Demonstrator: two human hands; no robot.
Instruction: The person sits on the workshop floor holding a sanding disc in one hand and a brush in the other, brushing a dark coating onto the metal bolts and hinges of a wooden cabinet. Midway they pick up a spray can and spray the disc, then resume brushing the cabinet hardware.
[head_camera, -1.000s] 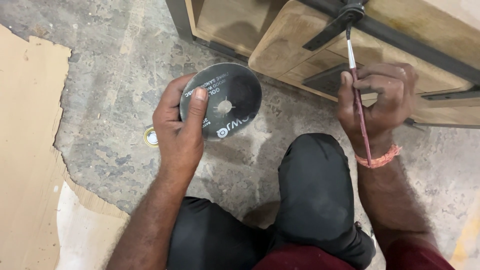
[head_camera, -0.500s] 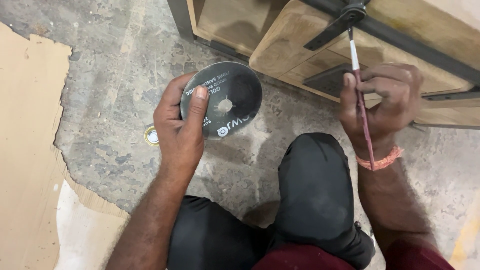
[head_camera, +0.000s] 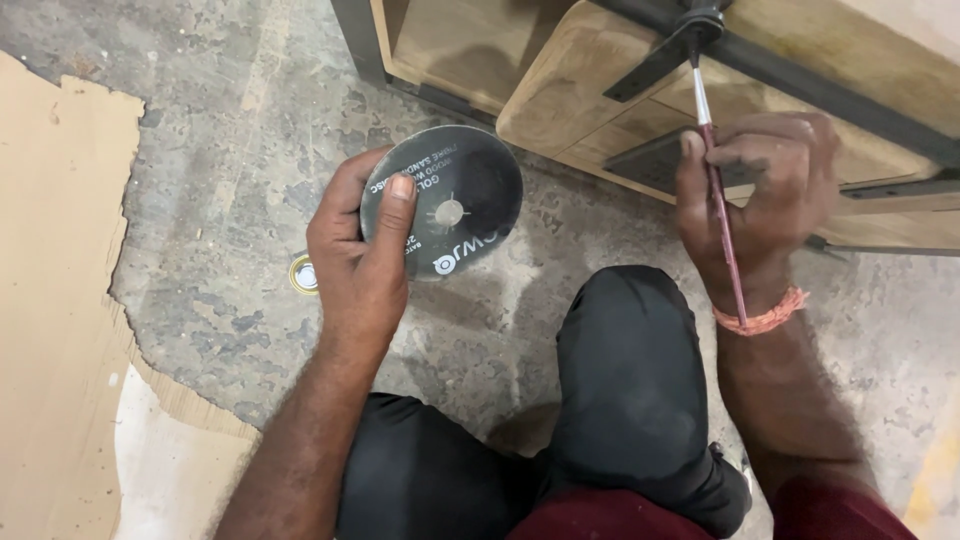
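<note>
1. Two things are in hand: a dark grey sanding disc (head_camera: 445, 212) with a small centre hole and white printing, and a slim red-handled brush (head_camera: 718, 200).
2. Disc position: it is held above the concrete floor (head_camera: 200, 150), its flat face turned up toward the camera and tilted slightly. It lies just left of the wooden cabinet (head_camera: 560, 90) and does not touch it.
3. Left hand (head_camera: 360, 260): the fingers are closed on the disc's left edge, the thumb pressed flat on the upper face and the remaining fingers wrapped behind the rim. The disc extends to the right of this hand, toward the other hand.
4. Right hand (head_camera: 760, 200): the fingers are closed around the brush in a pen-like grip. The brush's long axis runs nearly vertical in the picture, the handle end passing over the wrist near an orange thread wristband (head_camera: 765, 318), the bristle end pointing up at a black metal bar (head_camera: 665, 60) on the cabinet.
5. Relation: the disc and brush are well apart, with the person's bent knee in black trousers (head_camera: 620, 380) below the gap. The left hand alone bears the disc.
6. Surroundings: a small yellow-rimmed ring (head_camera: 303, 275) lies on the floor just left of the left hand. Torn brown cardboard (head_camera: 50, 300) covers the floor farther left.
</note>
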